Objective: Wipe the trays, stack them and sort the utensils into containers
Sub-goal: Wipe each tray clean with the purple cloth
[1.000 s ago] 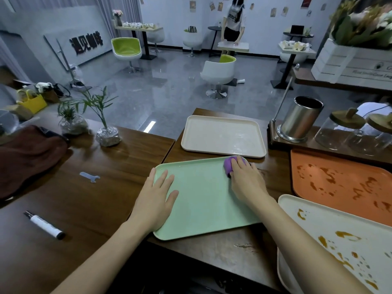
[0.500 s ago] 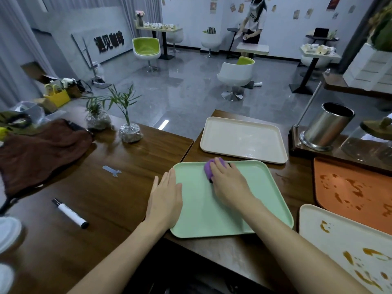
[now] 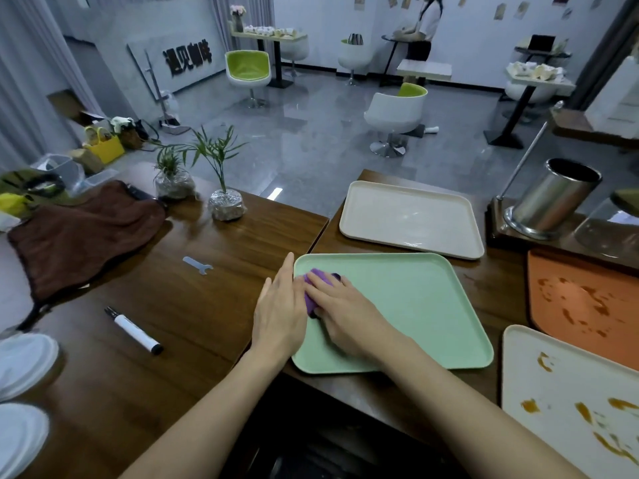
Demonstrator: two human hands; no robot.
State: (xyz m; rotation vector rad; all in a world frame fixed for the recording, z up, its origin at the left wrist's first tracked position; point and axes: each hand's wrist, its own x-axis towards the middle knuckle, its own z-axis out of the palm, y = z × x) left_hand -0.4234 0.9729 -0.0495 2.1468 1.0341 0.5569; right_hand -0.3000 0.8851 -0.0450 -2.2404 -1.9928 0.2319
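A mint green tray (image 3: 415,305) lies on the wooden table in front of me. My right hand (image 3: 345,312) presses a purple cloth (image 3: 313,288) onto the tray's left part, fingers lying over it. Flat on the tray's left rim rests my left hand (image 3: 280,312), fingers straight. Behind the green tray is a clean cream tray (image 3: 411,217). To the right sit an orange tray (image 3: 584,302) and a white tray (image 3: 570,409), both with brown stains. A steel utensil cylinder (image 3: 553,198) stands at the back right.
A marker pen (image 3: 135,331) and a small flat spanner (image 3: 197,265) lie on the table to the left. A brown towel (image 3: 79,233) and two potted plants (image 3: 226,198) sit further left. White lids (image 3: 20,361) are at the left edge. A glass jar (image 3: 608,223) stands by the cylinder.
My right hand has slid the purple cloth from the tray's far right side to its left side, up against my left hand. The view has shifted left.
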